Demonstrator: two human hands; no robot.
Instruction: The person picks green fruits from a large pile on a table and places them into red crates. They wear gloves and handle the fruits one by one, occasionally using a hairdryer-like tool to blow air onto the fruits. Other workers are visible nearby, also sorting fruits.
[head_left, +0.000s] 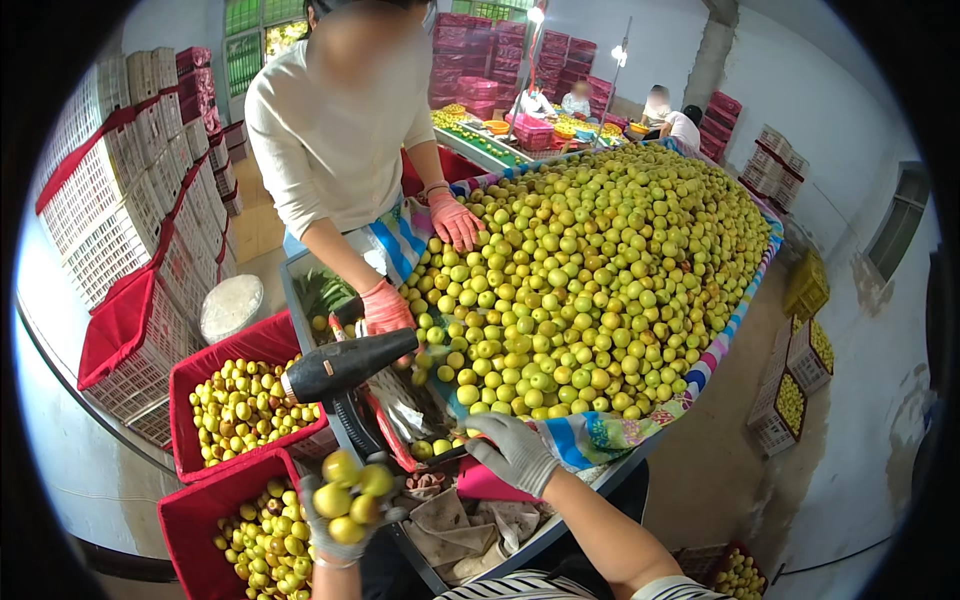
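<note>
In my left hand (334, 525), which wears a grey glove, several yellow-green jujubes (349, 499) rest above a red-lined crate (180, 517) of the same fruit. My right hand (517, 454), also gloved in grey, has its fingers apart at the near edge of a large jujube heap (577, 300), by a fruit at its fingertips. The heap lies on a striped, patterned cloth (566, 442) over a grey-framed table. Between my hands and the co-worker's are a black, tapered, hair-dryer-like device (349, 367) and a red-edged tray partly hidden beneath it.
Across from me, a co-worker's pink-gloved hands (386, 307) touch the heap. Another red-lined crate (180, 442) of jujubes stands left. Stacked white crates (135, 195) line the left wall. Crumpled cloths (450, 529) lie before me. Filled crates (780, 409) sit right; people sort behind.
</note>
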